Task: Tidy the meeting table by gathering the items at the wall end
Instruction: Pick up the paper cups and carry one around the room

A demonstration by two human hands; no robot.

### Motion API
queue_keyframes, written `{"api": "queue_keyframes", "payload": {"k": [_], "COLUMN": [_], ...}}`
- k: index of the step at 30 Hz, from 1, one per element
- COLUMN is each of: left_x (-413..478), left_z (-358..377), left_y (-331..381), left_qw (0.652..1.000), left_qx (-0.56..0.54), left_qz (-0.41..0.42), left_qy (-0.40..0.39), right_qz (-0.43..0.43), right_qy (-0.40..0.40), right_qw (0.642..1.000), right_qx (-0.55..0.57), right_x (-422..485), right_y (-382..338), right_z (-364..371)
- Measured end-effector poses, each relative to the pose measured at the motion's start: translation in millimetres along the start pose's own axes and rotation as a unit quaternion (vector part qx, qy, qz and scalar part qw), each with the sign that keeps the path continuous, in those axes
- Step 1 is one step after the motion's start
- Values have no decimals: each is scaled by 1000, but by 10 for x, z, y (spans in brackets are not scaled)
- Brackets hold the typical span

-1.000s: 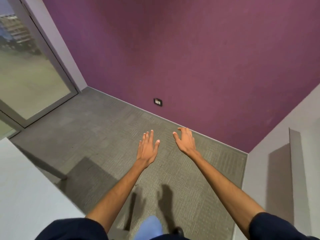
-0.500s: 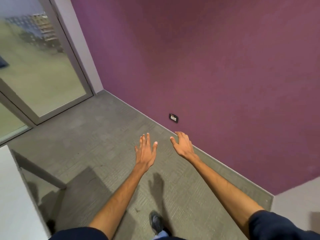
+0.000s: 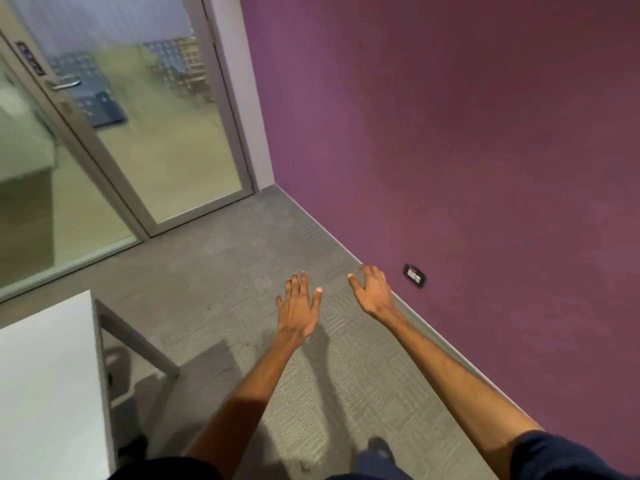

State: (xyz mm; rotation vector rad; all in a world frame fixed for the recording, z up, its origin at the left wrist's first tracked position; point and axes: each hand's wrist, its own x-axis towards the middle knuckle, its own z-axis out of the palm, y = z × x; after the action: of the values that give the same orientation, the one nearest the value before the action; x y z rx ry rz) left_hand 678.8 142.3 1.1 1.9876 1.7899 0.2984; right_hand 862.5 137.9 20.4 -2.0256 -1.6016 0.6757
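Note:
A corner of the white meeting table [image 3: 45, 386] shows at the lower left, bare where I can see it, with a grey leg slanting down beneath it. No items to gather are in view. My left hand [image 3: 298, 308] is held out over the grey carpet with its fingers straight and spread, holding nothing. My right hand [image 3: 373, 292] reaches forward beside it, near the foot of the purple wall, fingers relaxed and slightly bent, also holding nothing.
The purple wall [image 3: 467, 150] fills the right side, with a small black socket [image 3: 414, 275] low on it. A glass door [image 3: 114, 133] with a metal handle stands at the upper left. Grey carpet [image 3: 221, 271] lies between. My shoe [image 3: 380, 449] shows at the bottom.
The view has swung left: the glass door and table corner take up more of the frame, the socket has slid right. Both hands stay outstretched and hold nothing.

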Motion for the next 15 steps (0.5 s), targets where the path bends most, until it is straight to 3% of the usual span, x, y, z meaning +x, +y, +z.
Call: {"api": "queue_keyframes", "payload": {"k": [6,15], "left_x": [550,1722], "left_z": [-135,-437], "left_y": [-368,-673], "left_qw": [997,987], "left_qx": [-12,-40], "left_qz": [-73,-115], "left_qy": [23,102], "right_qz": [-43,-105], "right_qy": [-40,-95], "right_qw": [998,990], "right_qx": [9,21], "right_x": [744,2250], "right_y": [-366,-908], "right_z": [314,624]}}
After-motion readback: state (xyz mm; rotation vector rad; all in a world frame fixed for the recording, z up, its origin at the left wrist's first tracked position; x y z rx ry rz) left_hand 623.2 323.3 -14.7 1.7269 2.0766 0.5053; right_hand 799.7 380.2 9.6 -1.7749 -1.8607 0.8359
